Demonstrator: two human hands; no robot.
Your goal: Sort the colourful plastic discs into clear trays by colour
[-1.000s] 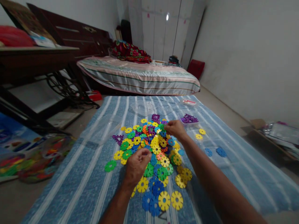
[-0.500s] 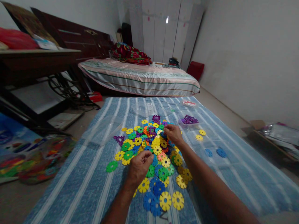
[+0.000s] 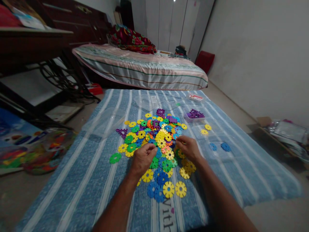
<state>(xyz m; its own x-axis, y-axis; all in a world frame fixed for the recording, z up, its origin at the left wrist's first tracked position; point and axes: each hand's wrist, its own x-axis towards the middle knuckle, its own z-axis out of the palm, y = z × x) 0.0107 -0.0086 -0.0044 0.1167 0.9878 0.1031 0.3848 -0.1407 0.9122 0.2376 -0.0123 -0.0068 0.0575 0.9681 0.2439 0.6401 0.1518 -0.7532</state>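
A heap of flat plastic notched discs [image 3: 161, 142] in yellow, green, blue, orange and purple lies on the striped cloth. My left hand [image 3: 144, 157] is at the heap's near left side, thumb and fingers pinched together. Whatever may be between them is hidden. My right hand [image 3: 189, 147] is at the heap's right side, its fingers also closed at the tips, and I cannot make out anything in them. Joined purple pieces [image 3: 122, 132] sit at the left edge, and a purple block [image 3: 160, 112] stands at the back. Loose blue and yellow discs [image 3: 181, 189] lie nearer me.
A clear box of purple pieces [image 3: 194, 115] stands behind my right hand. Clear trays with yellow discs [image 3: 208, 127] and blue discs [image 3: 226, 147] are on the right. Another clear tray [image 3: 106, 120] lies left. A bed [image 3: 145, 69] stands beyond the cloth.
My right hand has drawn back from the far part of the heap toward me and slightly right. The left hand stays near the same discs. The view has tilted down.
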